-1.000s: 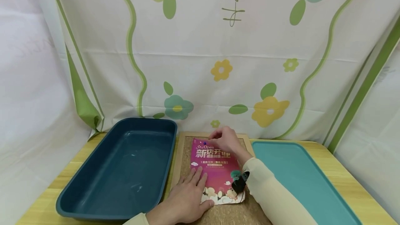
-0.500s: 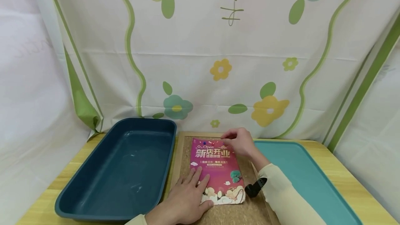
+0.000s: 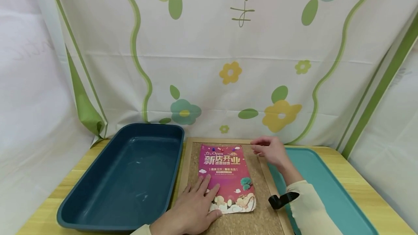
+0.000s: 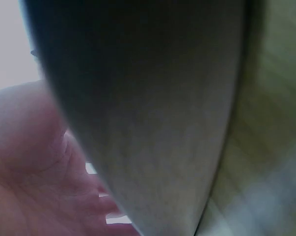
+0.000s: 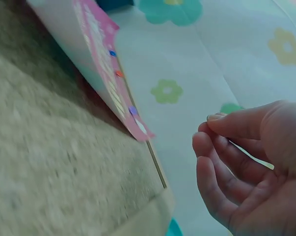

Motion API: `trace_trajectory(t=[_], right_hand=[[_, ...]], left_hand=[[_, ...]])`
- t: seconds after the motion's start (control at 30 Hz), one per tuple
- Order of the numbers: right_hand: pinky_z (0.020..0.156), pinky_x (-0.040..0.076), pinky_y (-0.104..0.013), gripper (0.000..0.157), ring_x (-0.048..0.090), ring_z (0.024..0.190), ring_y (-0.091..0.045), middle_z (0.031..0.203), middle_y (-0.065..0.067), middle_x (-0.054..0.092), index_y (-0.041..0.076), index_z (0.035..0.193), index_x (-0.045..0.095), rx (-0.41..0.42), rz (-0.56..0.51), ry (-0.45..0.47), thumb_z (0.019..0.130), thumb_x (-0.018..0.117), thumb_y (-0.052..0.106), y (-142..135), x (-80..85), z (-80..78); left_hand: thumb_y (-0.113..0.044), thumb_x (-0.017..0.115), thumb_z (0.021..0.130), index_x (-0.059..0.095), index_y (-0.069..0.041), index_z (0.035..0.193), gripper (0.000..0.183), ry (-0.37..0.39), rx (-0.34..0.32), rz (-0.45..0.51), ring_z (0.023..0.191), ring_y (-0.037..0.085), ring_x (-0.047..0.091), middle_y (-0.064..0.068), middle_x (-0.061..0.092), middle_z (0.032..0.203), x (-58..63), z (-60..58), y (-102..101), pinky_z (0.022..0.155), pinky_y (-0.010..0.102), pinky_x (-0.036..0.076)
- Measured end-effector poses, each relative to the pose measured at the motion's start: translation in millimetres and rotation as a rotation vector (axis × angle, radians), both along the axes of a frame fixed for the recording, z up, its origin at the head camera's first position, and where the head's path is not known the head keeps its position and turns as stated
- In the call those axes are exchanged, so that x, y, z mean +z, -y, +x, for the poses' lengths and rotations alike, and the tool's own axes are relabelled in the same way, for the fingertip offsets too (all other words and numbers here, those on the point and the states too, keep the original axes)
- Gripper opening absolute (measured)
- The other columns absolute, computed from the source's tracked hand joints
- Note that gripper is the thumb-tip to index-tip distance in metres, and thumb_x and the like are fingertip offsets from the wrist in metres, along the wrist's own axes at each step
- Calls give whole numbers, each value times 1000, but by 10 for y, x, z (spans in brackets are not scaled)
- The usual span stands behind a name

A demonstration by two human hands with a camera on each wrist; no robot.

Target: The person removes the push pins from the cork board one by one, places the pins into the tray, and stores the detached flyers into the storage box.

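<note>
A pink and purple poster (image 3: 225,186) with white lettering lies on a wood-framed cork board (image 3: 264,191). Along its top edge sit a blue push pin (image 3: 213,149), a red push pin (image 3: 222,150) and a purple push pin (image 3: 233,149). My left hand (image 3: 195,206) rests flat with fingers spread over the poster's lower left and the cork beside it. Above the board's top right corner is my right hand (image 3: 272,152), off the poster. In the right wrist view its thumb and fingers are loosely bent, with nothing seen between them, and the poster's lower part curls up from the cork.
A deep dark blue tub (image 3: 130,177) stands left of the board. On the right lies a flat teal tray (image 3: 320,184), partly behind my right arm. Everything is on a wood-grain table (image 3: 388,191), with a flowered cloth (image 3: 209,64) hanging behind.
My right hand has moved right along the poster's top edge, leaving the red and then the purple push pin in view. My left hand has stayed in place.
</note>
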State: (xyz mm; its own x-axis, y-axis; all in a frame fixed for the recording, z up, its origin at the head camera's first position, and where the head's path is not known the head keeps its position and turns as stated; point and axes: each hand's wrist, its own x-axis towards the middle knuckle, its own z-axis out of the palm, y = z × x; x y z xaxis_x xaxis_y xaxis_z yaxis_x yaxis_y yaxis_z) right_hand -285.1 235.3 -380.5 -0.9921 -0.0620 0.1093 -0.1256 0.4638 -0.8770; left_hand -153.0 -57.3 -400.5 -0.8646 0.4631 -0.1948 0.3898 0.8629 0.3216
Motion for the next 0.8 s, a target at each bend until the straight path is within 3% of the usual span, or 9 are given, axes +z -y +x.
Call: trace_trajectory(t=[0.23, 0.47, 0.6, 0.8], right_hand=[[78, 63, -35, 30, 75, 89, -22, 105, -15, 79, -7, 122, 73, -55, 3, 34, 101, 73, 15, -188, -16, 0], [77, 63, -34, 29, 72, 85, -14, 103, -14, 80, -8, 121, 74, -93, 37, 35, 100, 74, 13, -296, -62, -27], [78, 64, -36, 29, 74, 86, -16, 102, -15, 80, -8, 121, 74, -114, 51, 42, 100, 74, 13, -386, -58, -29], [76, 64, -34, 28, 74, 82, -11, 102, -15, 81, -7, 119, 75, -152, 115, 22, 100, 74, 14, -535, -42, -44]], left_hand=[[-58, 62, 100, 43, -31, 163, 72, 14, 5, 0, 163, 38, 27, 7, 28, 177, 3, -5, -4, 121, 69, 37], [-59, 63, 99, 43, -31, 163, 73, 23, 11, 4, 163, 38, 27, 7, 27, 177, 9, -8, 6, 122, 70, 36], [-59, 64, 98, 44, -31, 163, 73, 35, 10, 20, 163, 39, 27, 7, 28, 177, 17, -9, 18, 121, 71, 36], [-53, 60, 103, 47, -30, 162, 65, 23, -7, 33, 162, 40, 30, 9, 32, 175, 26, -13, 52, 120, 71, 37]])
